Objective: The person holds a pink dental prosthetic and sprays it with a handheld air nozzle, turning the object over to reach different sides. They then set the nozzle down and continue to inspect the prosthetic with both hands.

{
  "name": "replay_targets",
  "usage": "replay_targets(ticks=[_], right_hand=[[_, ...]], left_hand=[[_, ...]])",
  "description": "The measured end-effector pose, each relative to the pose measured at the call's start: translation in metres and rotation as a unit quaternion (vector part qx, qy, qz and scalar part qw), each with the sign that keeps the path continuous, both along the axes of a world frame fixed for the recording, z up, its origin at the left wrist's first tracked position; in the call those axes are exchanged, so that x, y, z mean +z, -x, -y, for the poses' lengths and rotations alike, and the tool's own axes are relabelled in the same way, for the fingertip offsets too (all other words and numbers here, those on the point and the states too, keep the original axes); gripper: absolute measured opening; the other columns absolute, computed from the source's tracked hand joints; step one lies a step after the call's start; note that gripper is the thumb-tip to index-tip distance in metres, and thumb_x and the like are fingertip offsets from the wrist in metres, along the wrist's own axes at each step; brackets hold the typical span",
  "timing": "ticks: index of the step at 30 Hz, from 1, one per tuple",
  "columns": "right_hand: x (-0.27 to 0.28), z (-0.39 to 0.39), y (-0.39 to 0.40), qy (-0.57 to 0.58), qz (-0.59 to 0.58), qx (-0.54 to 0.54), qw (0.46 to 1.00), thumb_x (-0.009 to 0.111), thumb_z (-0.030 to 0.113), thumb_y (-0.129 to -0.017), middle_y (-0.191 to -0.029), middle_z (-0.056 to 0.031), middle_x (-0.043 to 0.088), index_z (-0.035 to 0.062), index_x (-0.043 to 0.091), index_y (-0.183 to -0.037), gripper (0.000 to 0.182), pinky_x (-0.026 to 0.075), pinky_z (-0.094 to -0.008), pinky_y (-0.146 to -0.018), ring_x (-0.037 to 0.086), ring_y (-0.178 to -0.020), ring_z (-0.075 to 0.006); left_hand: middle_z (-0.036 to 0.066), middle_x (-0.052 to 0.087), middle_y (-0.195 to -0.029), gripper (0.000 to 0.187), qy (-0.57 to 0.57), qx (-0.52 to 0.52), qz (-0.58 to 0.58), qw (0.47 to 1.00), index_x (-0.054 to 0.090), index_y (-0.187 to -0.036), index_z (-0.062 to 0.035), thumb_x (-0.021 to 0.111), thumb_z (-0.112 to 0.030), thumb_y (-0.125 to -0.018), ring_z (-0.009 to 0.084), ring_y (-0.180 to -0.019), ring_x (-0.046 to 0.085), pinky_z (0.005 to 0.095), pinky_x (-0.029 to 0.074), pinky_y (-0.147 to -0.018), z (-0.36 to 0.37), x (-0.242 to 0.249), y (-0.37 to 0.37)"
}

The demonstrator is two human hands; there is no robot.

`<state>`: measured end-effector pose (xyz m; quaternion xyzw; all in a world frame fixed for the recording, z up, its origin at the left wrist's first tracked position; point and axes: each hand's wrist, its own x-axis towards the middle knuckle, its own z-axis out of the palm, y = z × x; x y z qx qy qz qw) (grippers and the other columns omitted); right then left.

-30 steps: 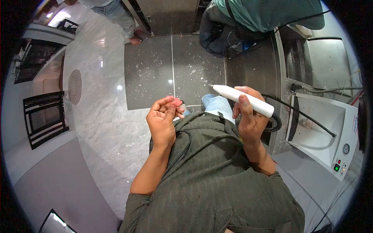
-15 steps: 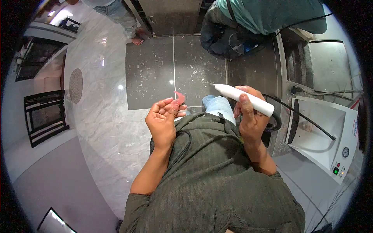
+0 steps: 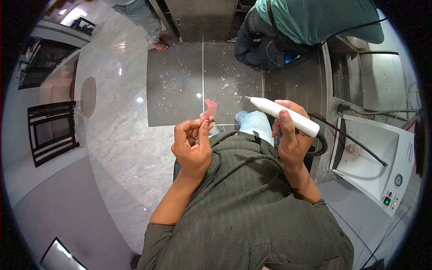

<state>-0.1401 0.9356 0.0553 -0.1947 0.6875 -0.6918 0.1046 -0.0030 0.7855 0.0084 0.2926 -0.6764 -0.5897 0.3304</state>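
Between the thumb and fingertips of my left hand (image 3: pixel 194 146) is a thin, curved, translucent pink piece (image 3: pixel 210 108), pinched at its lower end so that most of it stands up beyond the fingers. My right hand (image 3: pixel 292 139) is wrapped round a white handpiece (image 3: pixel 288 118) with a thin metal nozzle. The nozzle points left, toward the pink piece, with a gap between them. A black hose leaves the handpiece's rear end and loops under the right hand.
At right stands a white basin-like machine (image 3: pixel 399 155) with a pressure gauge (image 3: pixel 398 180) and a green switch; a black cable (image 3: pixel 346 138) crosses to it. A person in a teal shirt (image 3: pixel 321 20) sits ahead. Another person's leg (image 3: pixel 144 20) shows at upper left. Debris flecks the dark floor tiles (image 3: pixel 175 96).
My left hand has turned and its fingers have curled into a pinch. More of the pink piece now shows, raised away from me. My right hand and the handpiece have barely moved.
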Motion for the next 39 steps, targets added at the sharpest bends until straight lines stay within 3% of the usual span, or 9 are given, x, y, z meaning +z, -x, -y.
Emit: replay_targets(ticks=[8, 14, 16, 18, 26, 28, 33, 35, 39], right_hand=[[0.007, 0.003, -0.01, -0.058, -0.012, 0.065, 0.996, 0.067, 0.014, -0.093, -0.093, -0.01, 0.069, -0.0041, 0.067, -0.103, 0.021, 0.05, -0.0252, -0.068, 0.063, -0.08, -0.012], [0.005, 0.014, -0.016, -0.086, -0.085, 0.101, 0.987, 0.068, 0.012, -0.09, -0.094, -0.0161, 0.07, -0.004, 0.067, -0.101, 0.019, 0.053, -0.031, -0.068, 0.069, -0.079, -0.0222], [0.003, 0.016, -0.017, -0.08, -0.09, 0.11, 0.987, 0.065, 0.012, -0.093, -0.094, -0.0137, 0.068, -0.0056, 0.066, -0.103, 0.021, 0.048, -0.0253, -0.059, 0.062, -0.07, -0.0137], [-0.001, 0.018, -0.018, -0.075, -0.094, 0.12, 0.986, 0.062, 0.012, -0.096, -0.094, -0.0114, 0.067, -0.0073, 0.065, -0.106, 0.022, 0.043, -0.0197, -0.051, 0.056, -0.062, -0.0053], [-0.011, 0.028, -0.019, -0.058, -0.253, 0.137, 0.956, 0.064, 0.008, -0.094, -0.099, -0.0164, 0.068, -0.0074, 0.065, -0.102, 0.018, 0.049, -0.0223, -0.056, 0.063, -0.071, -0.0109], [-0.011, 0.031, -0.022, -0.05, -0.237, 0.134, 0.961, 0.064, 0.007, -0.094, -0.099, -0.0167, 0.068, -0.0072, 0.065, -0.101, 0.017, 0.049, -0.0226, -0.057, 0.064, -0.072, -0.0114], [-0.005, 0.032, -0.027, -0.066, -0.181, 0.151, 0.97, 0.064, 0.005, -0.093, -0.099, -0.0173, 0.068, -0.0062, 0.065, -0.1, 0.013, 0.051, -0.0238, -0.059, 0.065, -0.073, -0.0135], [-0.006, 0.031, -0.025, -0.11, -0.298, 0.166, 0.933, 0.068, 0.003, -0.089, -0.097, -0.0185, 0.068, -0.0029, 0.059, -0.104, 0.019, 0.056, -0.0344, -0.066, 0.07, -0.08, -0.0264], [-0.011, 0.035, -0.028, -0.072, -0.288, 0.144, 0.944, 0.069, 0.004, -0.089, -0.097, -0.018, 0.068, -0.0035, 0.061, -0.102, 0.017, 0.056, -0.0335, -0.064, 0.07, -0.08, -0.0256]], left_hand=[[0.016, 0.061, -0.093, 0.03, 0.077, -0.021, 0.0, 0.997, 0.035, -0.091, -0.0029, 0.06, 0.012, -0.088, 0.0231, -0.095, 0.069, 0.0319, 0.06, -0.083, -0.004, 0.0, -0.002], [0.016, 0.064, -0.09, 0.031, 0.142, -0.028, 0.06, 0.988, 0.035, -0.091, -0.0032, 0.062, 0.01, -0.088, 0.0199, -0.091, 0.07, 0.0292, 0.059, -0.079, -0.005, -0.001, -0.004], [0.01, 0.063, -0.081, 0.026, 0.136, 0.017, 0.001, 0.991, 0.045, -0.087, -0.0018, 0.07, 0.007, -0.082, 0.0135, -0.069, 0.065, 0.0252, 0.052, -0.061, -0.007, -0.005, -0.003], [0.009, 0.062, -0.079, 0.026, 0.153, 0.015, 0.014, 0.988, 0.046, -0.087, -0.0018, 0.07, 0.006, -0.082, 0.0147, -0.067, 0.064, 0.0259, 0.051, -0.059, -0.006, -0.006, -0.005], [0.006, 0.058, -0.074, 0.024, 0.22, 0.018, 0.043, 0.974, 0.052, -0.088, -0.0033, 0.073, 0.005, -0.079, 0.0185, -0.058, 0.057, 0.0302, 0.046, -0.054, -0.006, -0.005, -0.014], [0.007, 0.066, -0.082, 0.027, 0.255, -0.009, 0.088, 0.963, 0.044, -0.086, -0.0036, 0.069, 0.005, -0.086, 0.003, -0.065, 0.054, 0.0174, 0.045, -0.056, -0.004, 0.002, -0.017], [0.007, 0.065, -0.08, 0.026, 0.249, -0.008, 0.074, 0.966, 0.045, -0.085, -0.0035, 0.07, 0.006, -0.084, 0.005, -0.066, 0.057, 0.0182, 0.048, -0.058, -0.003, -0.002, -0.02], [0.007, 0.065, -0.08, 0.026, 0.246, -0.007, 0.058, 0.968, 0.046, -0.084, -0.0035, 0.07, 0.007, -0.084, 0.0054, -0.066, 0.056, 0.0183, 0.048, -0.059, -0.003, -0.003, -0.021], [0.007, 0.065, -0.082, 0.022, 0.269, -0.02, 0.075, 0.96, 0.049, -0.086, -0.0016, 0.07, 0.007, -0.084, 0.0049, -0.065, 0.054, 0.0179, 0.048, -0.059, -0.001, 0.001, -0.023]])
